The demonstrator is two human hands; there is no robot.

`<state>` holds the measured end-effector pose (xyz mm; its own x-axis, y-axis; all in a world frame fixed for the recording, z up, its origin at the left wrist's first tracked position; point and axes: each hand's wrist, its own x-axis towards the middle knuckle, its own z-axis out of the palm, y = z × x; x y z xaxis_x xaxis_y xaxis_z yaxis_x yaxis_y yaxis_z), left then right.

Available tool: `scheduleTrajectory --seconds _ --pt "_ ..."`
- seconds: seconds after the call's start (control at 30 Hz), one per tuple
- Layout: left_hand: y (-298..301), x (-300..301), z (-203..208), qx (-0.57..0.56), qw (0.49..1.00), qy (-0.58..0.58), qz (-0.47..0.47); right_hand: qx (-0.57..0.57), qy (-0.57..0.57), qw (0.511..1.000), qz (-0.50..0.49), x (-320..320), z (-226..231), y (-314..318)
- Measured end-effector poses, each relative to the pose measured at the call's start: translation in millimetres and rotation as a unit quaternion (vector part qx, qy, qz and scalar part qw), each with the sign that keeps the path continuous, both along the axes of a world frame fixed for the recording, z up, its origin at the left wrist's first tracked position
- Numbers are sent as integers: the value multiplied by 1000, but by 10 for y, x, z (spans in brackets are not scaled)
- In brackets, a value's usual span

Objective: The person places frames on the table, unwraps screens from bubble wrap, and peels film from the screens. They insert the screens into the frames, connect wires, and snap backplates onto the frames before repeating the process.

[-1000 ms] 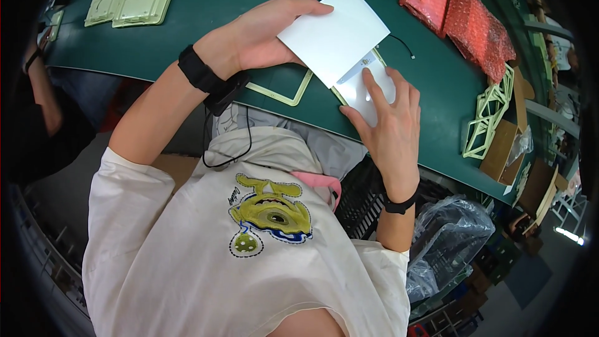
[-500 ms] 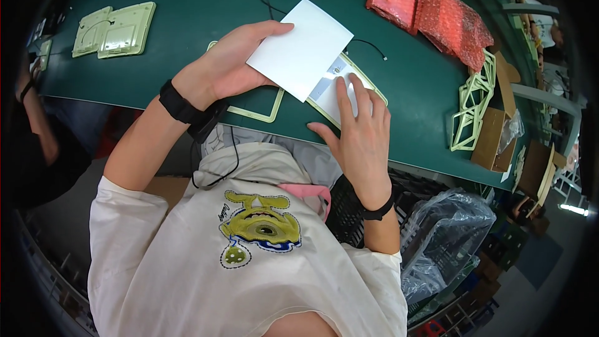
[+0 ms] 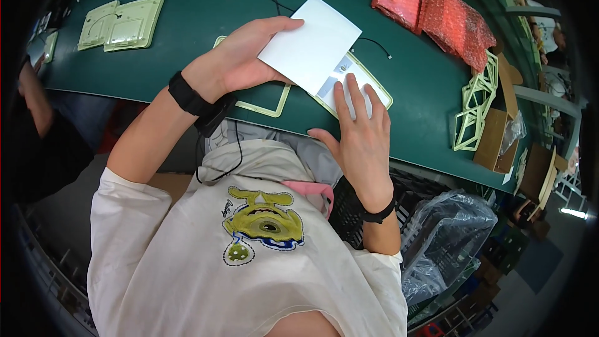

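Possibly the chief risk lies in the white square panel (image 3: 312,47) at the upper centre of the frame: the left hand (image 3: 240,56) pinches it along its left side only, thumb on top, remaining fingers hidden beneath, so a loosened thumb could let its far side tip down. Its lower corner overlaps the green-rimmed casing (image 3: 375,79) just right of centre, and dropping or dragging there might scratch or shift the pale sheet (image 3: 328,86) inside. Sliding fingertips could likewise smudge that sheet or push it askew. A thin black cable (image 3: 377,43) sits near the casing's upper end and might get trapped if the casing moves that way.

As for the fingers, the right hand (image 3: 365,140) is spread and grips nothing; its long fingers lie over the pale sheet, below and right of the panel, though whether every tip touches is unclear. Its thumb stands apart, toward the table's near edge. Left of the casing, below the left hand, lies a pale green frame (image 3: 283,100), apart from the right fingers.
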<state>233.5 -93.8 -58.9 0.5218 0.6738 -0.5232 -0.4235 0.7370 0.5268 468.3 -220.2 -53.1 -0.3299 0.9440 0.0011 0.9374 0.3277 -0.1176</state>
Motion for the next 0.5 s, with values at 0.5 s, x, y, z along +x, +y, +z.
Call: scheduleTrajectory --seconds 0.5 --pt "-396 -426 507 697 561 423 -147 -158 495 854 -20 -119 586 534"
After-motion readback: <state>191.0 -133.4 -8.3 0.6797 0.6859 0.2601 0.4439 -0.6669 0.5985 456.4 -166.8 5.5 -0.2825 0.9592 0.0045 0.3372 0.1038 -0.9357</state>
